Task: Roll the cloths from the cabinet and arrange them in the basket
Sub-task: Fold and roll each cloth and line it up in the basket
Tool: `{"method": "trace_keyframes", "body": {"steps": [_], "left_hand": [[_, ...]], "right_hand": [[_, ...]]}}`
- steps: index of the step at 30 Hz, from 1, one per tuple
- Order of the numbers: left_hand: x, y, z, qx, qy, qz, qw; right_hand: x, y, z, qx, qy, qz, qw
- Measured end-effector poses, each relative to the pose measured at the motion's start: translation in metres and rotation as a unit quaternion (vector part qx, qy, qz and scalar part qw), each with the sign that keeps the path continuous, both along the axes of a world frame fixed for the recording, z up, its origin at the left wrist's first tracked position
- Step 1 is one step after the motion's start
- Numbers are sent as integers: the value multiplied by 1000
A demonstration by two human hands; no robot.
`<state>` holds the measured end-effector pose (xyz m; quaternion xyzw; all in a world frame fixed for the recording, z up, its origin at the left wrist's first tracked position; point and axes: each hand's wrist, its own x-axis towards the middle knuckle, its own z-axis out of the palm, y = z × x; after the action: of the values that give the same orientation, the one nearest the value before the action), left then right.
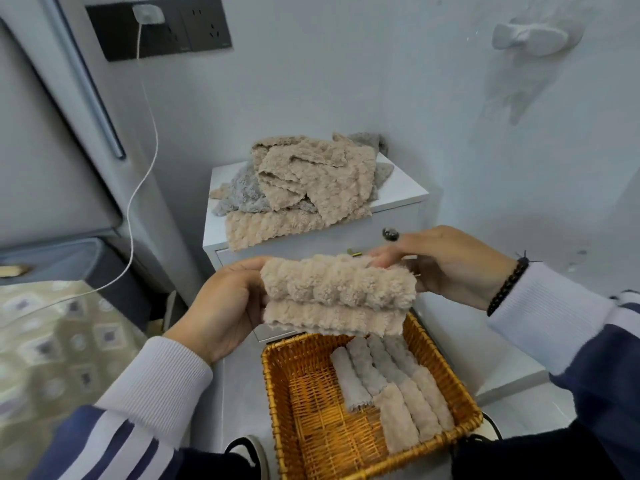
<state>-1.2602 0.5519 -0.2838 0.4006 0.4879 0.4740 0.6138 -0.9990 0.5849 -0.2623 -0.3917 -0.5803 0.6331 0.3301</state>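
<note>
Head view: both hands, left hand (221, 306) and right hand (446, 265), pinch the half-rolled beige cloth (337, 292) taut above the basket (277, 403), keeping the roll even.

No readable text, label, brand or number anywhere in view. Black wall socket panel (159, 27) carries only plug holes, no legible marking. Cloths, basket and cabinet front show no print.
</note>
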Motion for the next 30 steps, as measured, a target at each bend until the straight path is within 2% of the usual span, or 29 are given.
{"method": "trace_keyframes", "body": {"steps": [4,9,12,16,20,26,30], "left_hand": [[-8,-4,-14,-32,-4,-19,999],[-8,-4,-24,-15,64,-40,997],[-8,-3,-34,-1,80,-66,995],[-4,0,-50,23,116,-120,986],[2,5,-73,30,213,-162,963],[14,15,-123,27,318,-143,937],[22,22,-168,10,348,-104,931]], "right_hand": [[-17,-1,-15,86,-153,-3,985],[-30,4,-35,74,-233,43,969],[-36,6,-49,62,-312,89,944],[-44,1,-74,73,-355,161,918],[-51,-8,-100,102,-416,209,879],[-50,-11,-149,66,-454,183,869],[-50,-12,-187,53,-480,131,866]]}}
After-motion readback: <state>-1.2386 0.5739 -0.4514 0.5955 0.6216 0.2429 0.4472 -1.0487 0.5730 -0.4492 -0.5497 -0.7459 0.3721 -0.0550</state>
